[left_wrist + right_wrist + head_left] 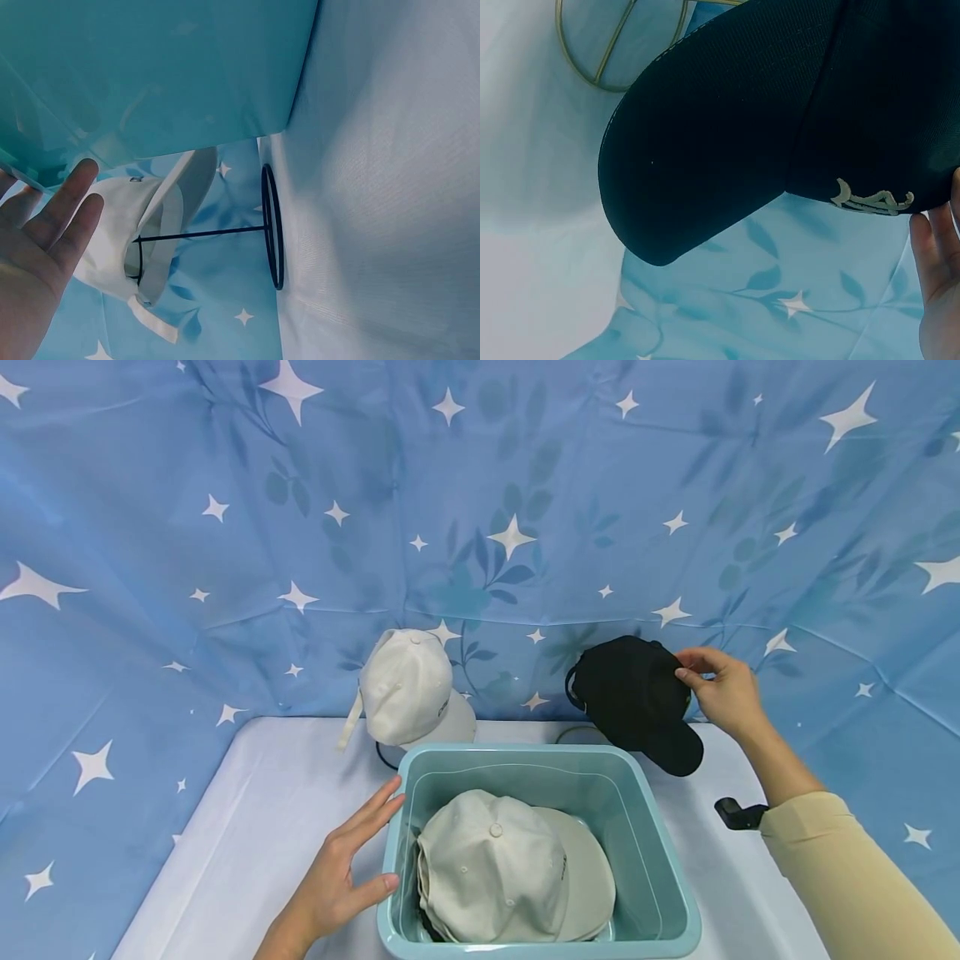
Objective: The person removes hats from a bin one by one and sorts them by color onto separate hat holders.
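A black baseball cap (630, 693) with light embroidery on its front hangs above the table at the back right. My right hand (720, 689) pinches the side of its crown between thumb and fingers; in the right wrist view the fingertips (922, 232) lie against the cap beside the embroidery. My left hand (333, 864) is spread along the left side of a teal plastic basin (663, 860), fingertips at the rim. Inside the basin lies a beige cap (495, 868), its brim to the right, with another cap's edges showing under it.
At the back left a white cap (408, 689) sits on a black wire stand (202, 234) with a round base. A gold wire stand base (592, 71) shows near the black cap. White cloth (225, 843) covers the table; a blue starry curtain (480, 485) hangs behind.
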### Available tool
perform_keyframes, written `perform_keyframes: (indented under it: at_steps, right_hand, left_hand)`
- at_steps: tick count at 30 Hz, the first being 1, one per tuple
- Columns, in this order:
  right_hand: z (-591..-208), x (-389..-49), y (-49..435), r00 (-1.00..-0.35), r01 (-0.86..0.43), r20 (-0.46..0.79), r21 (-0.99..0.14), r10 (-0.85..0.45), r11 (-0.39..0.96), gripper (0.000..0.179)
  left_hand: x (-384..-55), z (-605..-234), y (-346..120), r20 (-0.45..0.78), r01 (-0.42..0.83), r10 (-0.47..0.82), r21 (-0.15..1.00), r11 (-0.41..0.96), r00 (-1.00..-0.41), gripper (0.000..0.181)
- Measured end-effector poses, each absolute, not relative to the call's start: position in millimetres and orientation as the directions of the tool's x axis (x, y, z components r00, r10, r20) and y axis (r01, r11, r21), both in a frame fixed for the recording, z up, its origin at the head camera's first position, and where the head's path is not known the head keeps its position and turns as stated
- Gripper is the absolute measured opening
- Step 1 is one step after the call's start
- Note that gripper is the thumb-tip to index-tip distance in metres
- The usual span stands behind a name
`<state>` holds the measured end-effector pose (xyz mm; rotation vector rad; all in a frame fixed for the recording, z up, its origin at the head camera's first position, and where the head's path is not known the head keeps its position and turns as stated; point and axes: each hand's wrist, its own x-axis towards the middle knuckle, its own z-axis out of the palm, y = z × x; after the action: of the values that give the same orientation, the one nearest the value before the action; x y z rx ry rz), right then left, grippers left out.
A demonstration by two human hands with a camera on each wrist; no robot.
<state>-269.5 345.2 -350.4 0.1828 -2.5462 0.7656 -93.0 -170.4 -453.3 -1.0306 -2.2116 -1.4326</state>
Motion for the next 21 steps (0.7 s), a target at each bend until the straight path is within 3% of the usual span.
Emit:
perform_keyframes:
  at_steps: [21]
  right_hand:
    - [-343.2, -262.0, 349.8, -0.904, -0.243, 0.428, -0.509, -0.002, 0.826, 0.029]
  left_hand:
    - [-92.8, -453.9, -170.7, 0.605, 0.716, 0.400, 0.655, 0.241, -0.688, 0.074]
